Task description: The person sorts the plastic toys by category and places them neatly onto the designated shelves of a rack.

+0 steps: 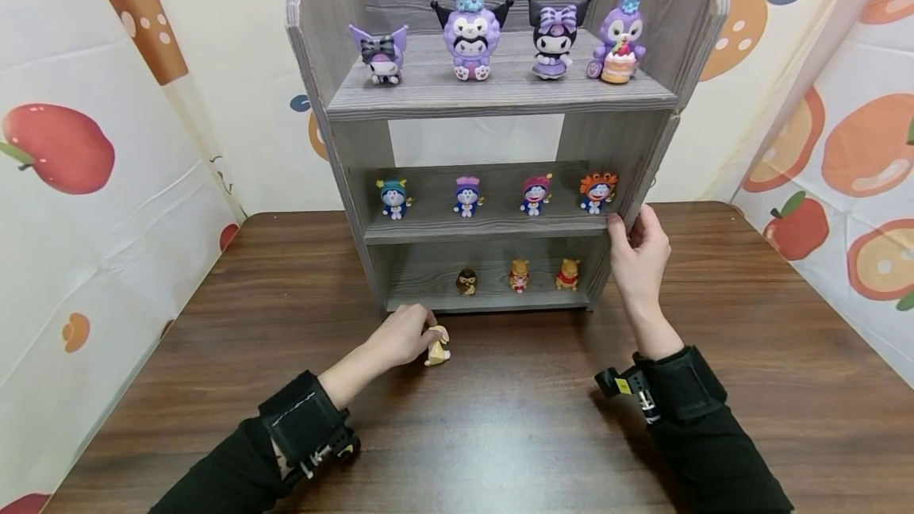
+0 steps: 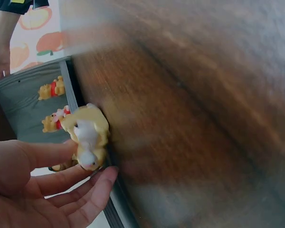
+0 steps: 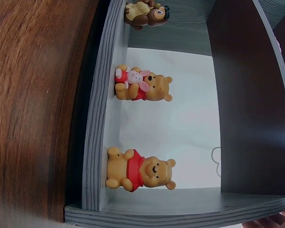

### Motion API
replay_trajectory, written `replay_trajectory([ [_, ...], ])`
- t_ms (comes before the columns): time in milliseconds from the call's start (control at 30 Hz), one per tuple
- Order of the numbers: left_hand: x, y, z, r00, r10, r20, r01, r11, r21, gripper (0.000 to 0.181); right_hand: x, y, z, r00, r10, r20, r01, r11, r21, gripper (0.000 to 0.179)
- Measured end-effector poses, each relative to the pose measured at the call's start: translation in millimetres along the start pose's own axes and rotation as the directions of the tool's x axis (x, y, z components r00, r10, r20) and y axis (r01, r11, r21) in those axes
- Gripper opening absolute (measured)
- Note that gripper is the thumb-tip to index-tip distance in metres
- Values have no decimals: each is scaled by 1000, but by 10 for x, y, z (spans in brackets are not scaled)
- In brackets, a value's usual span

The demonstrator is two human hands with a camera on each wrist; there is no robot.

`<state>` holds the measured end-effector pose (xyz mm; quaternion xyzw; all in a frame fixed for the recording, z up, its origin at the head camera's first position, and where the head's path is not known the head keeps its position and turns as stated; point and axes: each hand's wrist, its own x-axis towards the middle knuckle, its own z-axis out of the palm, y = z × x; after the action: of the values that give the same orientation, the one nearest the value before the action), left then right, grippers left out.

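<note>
My left hand (image 1: 401,337) pinches a small pale-yellow and white figurine (image 2: 89,135) between thumb and fingers, just in front of the bottom shelf's front edge. In the left wrist view the figurine overlaps that edge. My right hand (image 1: 640,256) grips the right side panel of the grey wooden display shelf (image 1: 466,105), near the middle board. On the bottom shelf stand a brown owl figurine (image 1: 466,281), a bear figurine holding a pink piglet (image 3: 142,84) and a bear figurine in a red shirt (image 3: 140,169).
Several blue figurines in coloured hats (image 1: 468,197) line the middle shelf. Purple and black figurines (image 1: 471,38) stand along the top one. The shelf rests on a brown wooden table (image 1: 514,419), with fruit-print cloth (image 1: 107,220) hanging around it.
</note>
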<state>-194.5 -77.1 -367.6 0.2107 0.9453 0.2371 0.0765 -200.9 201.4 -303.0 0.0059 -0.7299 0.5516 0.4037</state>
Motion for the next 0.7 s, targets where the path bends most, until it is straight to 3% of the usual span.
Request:
replay_trajectory([
  [333,-2,-1,7,998,35,-54,-34,999,8,12,9,13,5,1000,-1,-7,1,1000,5,26],
  [700,-1,53,-26,991,57,-122,-63,997,-49,11,7,13,7,1000,-9,2,9,1000,-1,25],
])
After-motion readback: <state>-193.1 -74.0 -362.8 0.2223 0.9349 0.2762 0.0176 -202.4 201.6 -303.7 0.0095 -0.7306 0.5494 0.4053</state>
